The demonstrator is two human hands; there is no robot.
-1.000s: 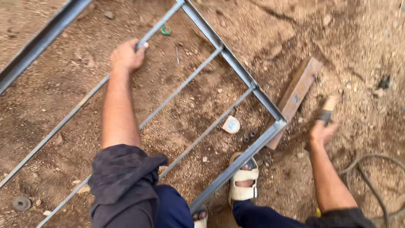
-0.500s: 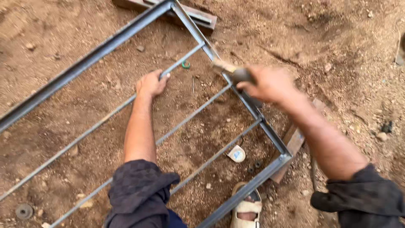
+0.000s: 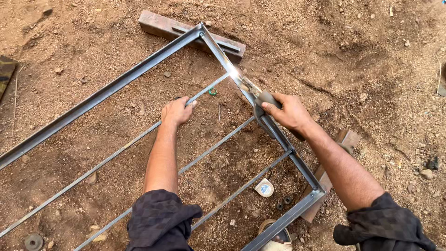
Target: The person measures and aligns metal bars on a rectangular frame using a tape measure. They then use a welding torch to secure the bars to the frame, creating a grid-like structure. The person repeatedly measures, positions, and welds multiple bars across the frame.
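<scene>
While the left hand [image 3: 176, 110] closes around a thin steel rod [image 3: 116, 151] near its upper end, pressing it down against the dirt, the rod's tip sits against the side rail of the metal frame [image 3: 116, 87], which looks like the reason for the grip: it keeps the bar from shifting at the joint. Just beyond that hand's fingertips lies a small green ring [image 3: 213, 91] on the soil.

In this one head view, the right hand [image 3: 290, 113] is wrapped tightly around the grey handle of an electrode holder [image 3: 260, 98], whose tip points up and away from the hand to a bright glare on the rail, right where the rod meets it. The hand rests on the rail itself, seemingly to steady the tool. Beyond the glare, at the frame's far corner, a rusty steel block [image 3: 162, 24] props the frame off the ground. Near the right forearm, a wooden plank [image 3: 346, 138] lies under the near corner, and a small round white tin [image 3: 264, 188] sits between the lower rods.
</scene>
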